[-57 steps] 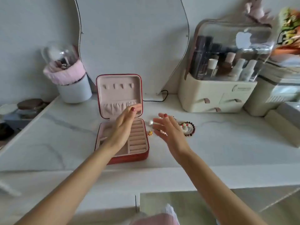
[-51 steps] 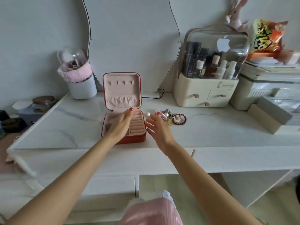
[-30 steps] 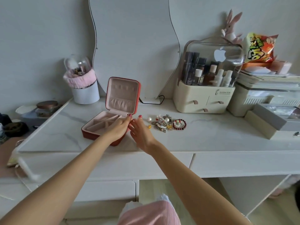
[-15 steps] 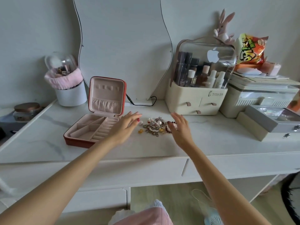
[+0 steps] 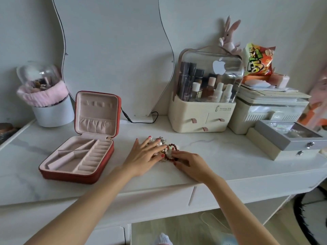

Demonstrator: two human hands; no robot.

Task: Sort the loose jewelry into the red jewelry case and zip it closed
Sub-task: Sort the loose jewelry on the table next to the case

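Our left hand [image 5: 143, 157] lies flat, fingers straight and spread, on the jewelry pile [image 5: 161, 143]; we read that as pinning the heap so it doesn't scatter. Right hand [image 5: 192, 164] sits at the pile's near-right edge, fingers bent toward the red bead bracelet [image 5: 172, 149] and touching it. Can't tell if it's pinched yet. Likely singling out the first piece.

Case [image 5: 77, 156] is on the table [image 5: 230, 156] left of the pile, well apart, lid [image 5: 98, 114] propped up, so compartments are reachable. All trays and ring rolls look empty. Lid pocket and hooks look empty too. Nothing sorted yet; zip is last.

Organizer [image 5: 203, 103] behind holds bottles and tubes under a clear cover. White cup [image 5: 53, 112] far left holds brushes.
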